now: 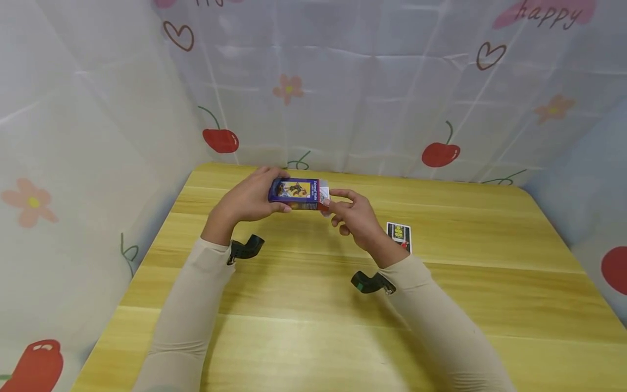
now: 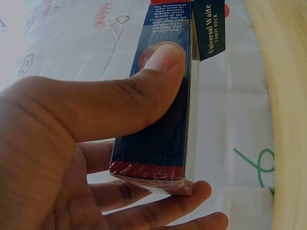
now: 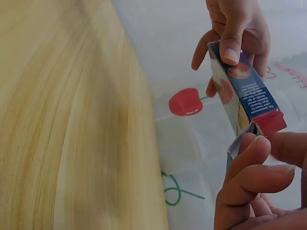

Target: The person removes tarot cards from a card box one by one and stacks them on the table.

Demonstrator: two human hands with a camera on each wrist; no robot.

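Observation:
My left hand (image 1: pixel 250 197) grips a tarot card box (image 1: pixel 294 190), dark blue with a colourful picture on its front, above the far part of the table. In the left wrist view the thumb presses the box's narrow printed side (image 2: pixel 160 110), and the fingers lie behind it. The end flap (image 2: pixel 209 28) stands folded out, lettered "Universal Waite Tarot Deck". At this opened end, my right hand (image 1: pixel 360 219) pinches the box by its flaps, near a red side flap (image 3: pixel 269 123). What lies inside the box is hard to make out.
A small dark card (image 1: pixel 399 231) with a yellow picture and white border lies on the wooden table (image 1: pixel 294 326), partly behind the right wrist. A printed curtain (image 1: pixel 343 109) hangs along the table's far edge and sides. A black wrist device (image 1: pixel 247 247) sits at each cuff.

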